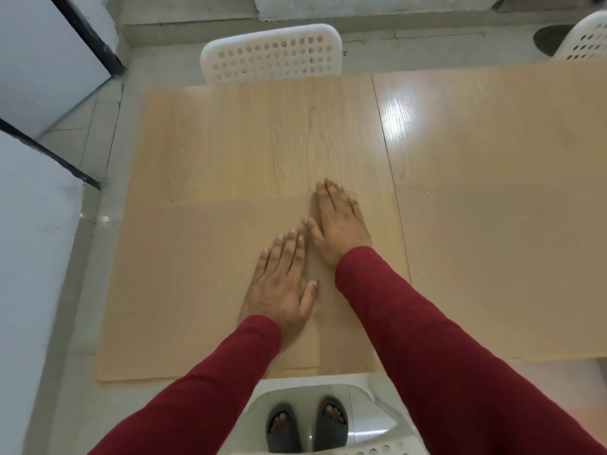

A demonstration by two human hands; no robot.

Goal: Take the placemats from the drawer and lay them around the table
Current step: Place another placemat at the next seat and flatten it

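Note:
A tan placemat (184, 284) lies flat on the near left part of the light wooden table (262, 133); its colour is close to the table's. My left hand (282, 284) rests palm down on it, fingers apart. My right hand (338, 221) lies flat just beyond, over the mat's far right area, fingers spread. A second, textured tan placemat (499, 264) lies to the right on the table's near side. Both arms wear red sleeves. No drawer is in view.
A white perforated chair (272, 54) stands at the table's far side, another (584, 37) at the far right. A white chair (328, 405) is below me at the near edge, with my sandalled feet. White cabinets (39, 60) stand on the left.

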